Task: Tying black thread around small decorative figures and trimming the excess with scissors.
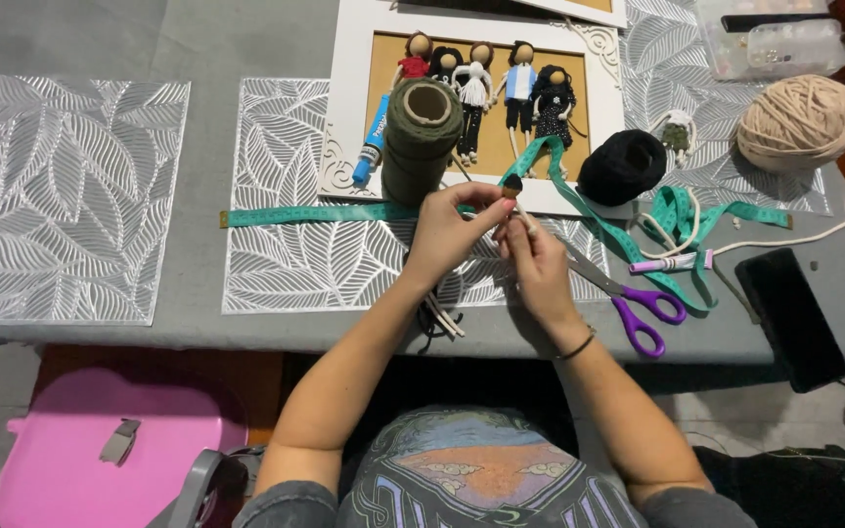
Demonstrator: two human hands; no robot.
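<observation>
1. Hands meet over the grey table [198, 293]: left hand [447, 233] pinches a small wooden bead [511, 186] at its fingertips.
2. Right hand [538, 264] is closed around a thin pale cord [525, 220] just under the bead.
3. Olive yarn cone [421, 137] stands just beyond the left hand; teal tape measure [315, 214] runs off to its left.
4. Purple-handled scissors [638, 308] lie just right of the right hand; black yarn ball [622, 166] sits beyond.
5. White frame [349, 108] with small dolls [486, 88] lies farther off.

Both hands raised together, left hand [447, 235] pinching, right hand [537, 264] curled
</observation>
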